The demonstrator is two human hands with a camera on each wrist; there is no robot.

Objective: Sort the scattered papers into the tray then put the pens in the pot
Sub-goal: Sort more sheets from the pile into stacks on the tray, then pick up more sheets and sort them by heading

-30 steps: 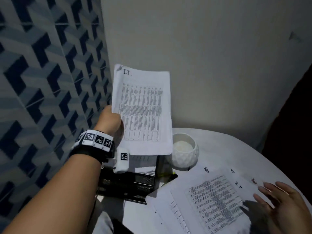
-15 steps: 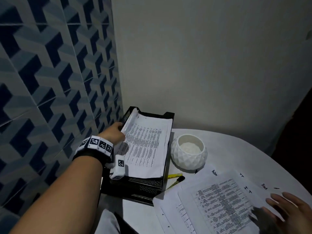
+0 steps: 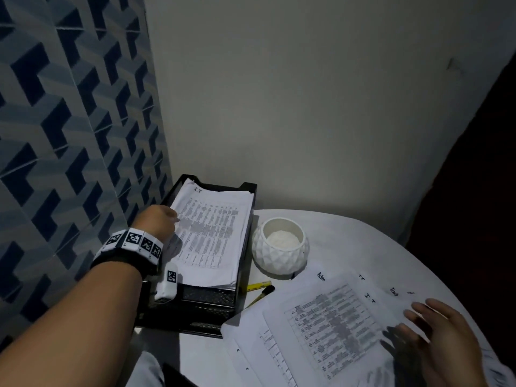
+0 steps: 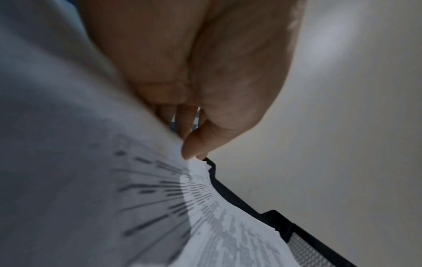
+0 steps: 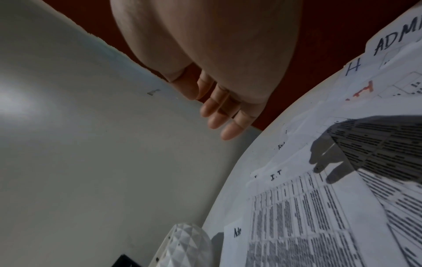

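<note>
A black mesh tray (image 3: 208, 298) stands at the table's left edge with a stack of printed sheets (image 3: 215, 233) in it. My left hand (image 3: 173, 219) is at the top sheet's left edge. In the left wrist view the thumb and curled fingers of that hand (image 4: 189, 144) pinch the edge of the sheet (image 4: 205, 207), over the tray rim (image 4: 251, 207). More printed papers (image 3: 321, 331) lie scattered at the front right. My right hand (image 3: 416, 317) hovers open just above them, fingers straight (image 5: 219, 117). A white faceted pot (image 3: 280, 245) stands beside the tray. A yellow pen (image 3: 258, 286) and a black pen (image 3: 261, 294) lie partly under the papers.
The round white table (image 3: 349, 238) sits in a corner, with a blue patterned wall (image 3: 69, 135) on the left and a plain wall (image 3: 307, 107) behind. The table's rim curves off to the right, next to a dark area. The pot (image 5: 182, 245) also shows in the right wrist view.
My left hand has lowered the printed sheet from upright in the air onto the stack in the tray. The right hand has stayed over the scattered papers.
</note>
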